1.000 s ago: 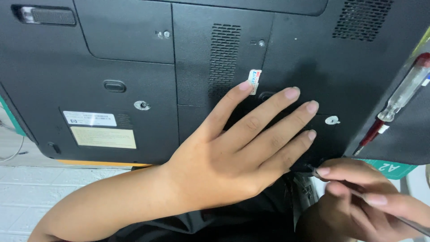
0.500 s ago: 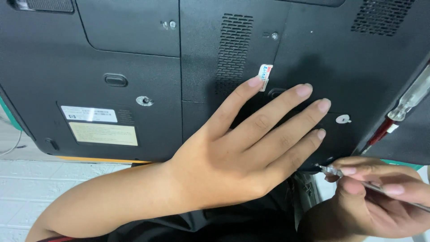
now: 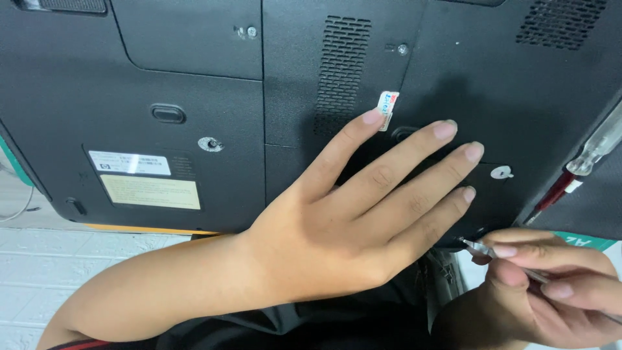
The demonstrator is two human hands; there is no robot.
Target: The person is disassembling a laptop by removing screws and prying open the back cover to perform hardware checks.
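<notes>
1. The thin metal tool (image 3: 492,251) is pinched between the thumb and fingertips of the right hand (image 3: 544,291). Its tip points up and to the left, away from that hand, and meets the lower edge of the upturned black laptop (image 3: 194,84), just below the little finger of the left hand (image 3: 363,220).
2. The tool's long axis runs on a slant from lower right to upper left; the right hand is the nearer by far.
3. The left hand lies flat on the laptop's underside, fingers spread and pointing up and right.
4. A small white sticker (image 3: 387,107) with coloured marks sits at the left index fingertip.
5. Far left of that hand are a white rectangular label (image 3: 129,163) and, under it, a pale tan label (image 3: 150,192).
6. Above the right hand, a screwdriver with a clear and red handle (image 3: 586,162) lies on a slant.
</notes>
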